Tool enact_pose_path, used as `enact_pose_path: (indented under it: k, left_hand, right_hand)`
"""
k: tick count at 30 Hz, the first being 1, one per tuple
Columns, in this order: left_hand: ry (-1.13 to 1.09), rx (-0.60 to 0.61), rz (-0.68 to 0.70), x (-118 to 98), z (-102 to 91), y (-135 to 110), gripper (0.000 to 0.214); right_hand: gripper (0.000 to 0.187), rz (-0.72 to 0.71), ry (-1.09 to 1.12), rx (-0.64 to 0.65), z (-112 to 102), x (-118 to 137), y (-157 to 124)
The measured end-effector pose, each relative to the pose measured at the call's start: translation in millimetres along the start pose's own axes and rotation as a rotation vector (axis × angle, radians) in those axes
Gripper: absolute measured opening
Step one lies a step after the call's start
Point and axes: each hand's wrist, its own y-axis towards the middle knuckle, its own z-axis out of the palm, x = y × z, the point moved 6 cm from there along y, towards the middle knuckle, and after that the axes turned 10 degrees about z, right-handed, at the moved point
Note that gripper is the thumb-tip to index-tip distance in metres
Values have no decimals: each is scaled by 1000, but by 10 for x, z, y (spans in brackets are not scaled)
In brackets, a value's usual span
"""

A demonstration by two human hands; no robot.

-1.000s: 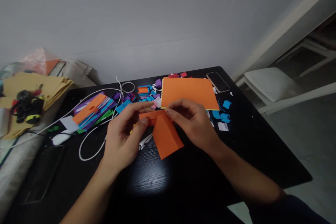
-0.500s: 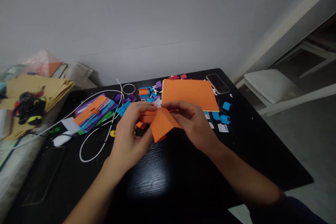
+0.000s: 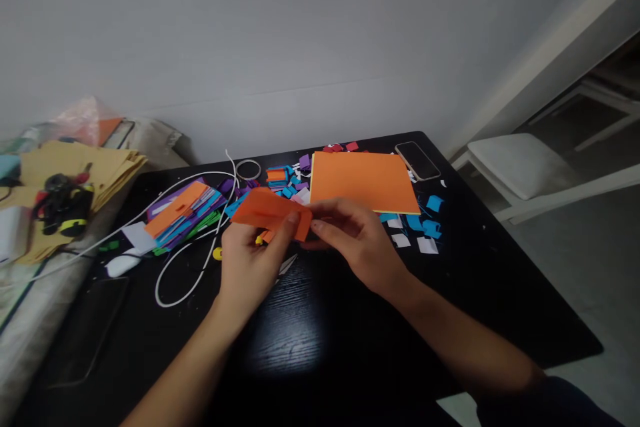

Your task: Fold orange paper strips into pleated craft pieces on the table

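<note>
A folded piece of orange paper point(image 3: 265, 209) is held up over the table between both hands. My left hand point(image 3: 250, 270) grips it from below, thumb pressed flat on its near face. At the paper's right end, my right hand point(image 3: 370, 247) pinches the edge with curled fingers; some of its fingertips are hidden behind the sheet. Below the paper lie scissors, their blade tip point(image 3: 287, 265) showing and the rest covered by my left hand. Behind my right hand rests a large orange sheet point(image 3: 365, 180) on a yellowish one.
Cut paper strips point(image 3: 187, 213) lie stacked at the left beside a looped white cable point(image 3: 159, 283). Blue and white scraps point(image 3: 429, 228) are scattered at the right. A phone point(image 3: 418, 160) lies at the back right, a tape ring point(image 3: 249, 169) at the back, a dark flat device point(image 3: 90, 330) front left.
The orange paper has turned from a tented, creased shape pointing toward me to a flatter piece stretching left. My left thumb has moved onto its face. The scissors' tip has come into sight.
</note>
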Motion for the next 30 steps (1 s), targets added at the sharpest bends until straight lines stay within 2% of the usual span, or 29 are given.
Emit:
enact_pose_path:
  k: [5,9,13,16,20,26,28,30]
  left_hand:
    - [-7,19,58,-54,24,25,10]
    - [-5,110,139,-119,34,43,12]
    - [-49,279,146,-153,77,52,40]
    - [-171,295,33,-87,112,45,59]
    - [-501,156,-144,44,170,42,73]
    - [-689,0,-402,197,189,38,73]
    - [-733,13,-447,188,216,21,70]
    - [-773,85,-454,150,289,-10,62]
  right_hand:
    - [22,-57,-78,-106,-50,-23,18]
    - [22,-96,-157,-157,-104,6,39]
    - [16,-118,-197,-219,-167,74,43]
    - [19,-102,-169,-244,-192,87,41]
    - [20,-92,-73,-206,-180,72,51]
    - [23,-78,10,-197,-207,27,74]
    - [26,-70,25,-210,-220,8,80]
    - [28,-70,48,-215,-220,-7,81]
